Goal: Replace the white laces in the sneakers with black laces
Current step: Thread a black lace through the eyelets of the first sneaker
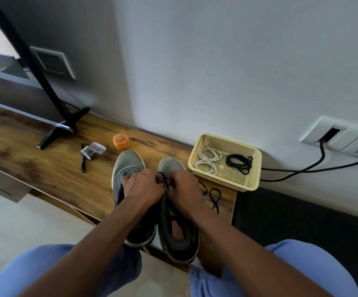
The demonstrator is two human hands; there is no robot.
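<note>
Two grey sneakers stand side by side on the wooden shelf, toes toward the wall: the left sneaker (128,163) and the right sneaker (171,166). My left hand (141,186) and my right hand (185,189) meet over the right sneaker's eyelets, each pinching a black lace (164,181) threaded there. A loose end of that lace (214,197) loops on the shelf to the right. My hands hide most of the eyelets. In the cream basket (251,183) lie two coiled white laces (208,160) and one coiled black lace (239,162).
On the shelf behind the sneakers are an orange round container (121,141), a clear plastic box (92,150) and a black marker (83,158). A TV stand foot (62,129) stands far left. Black cables (315,166) run from a wall socket at right. My blue-clad knees frame the bottom.
</note>
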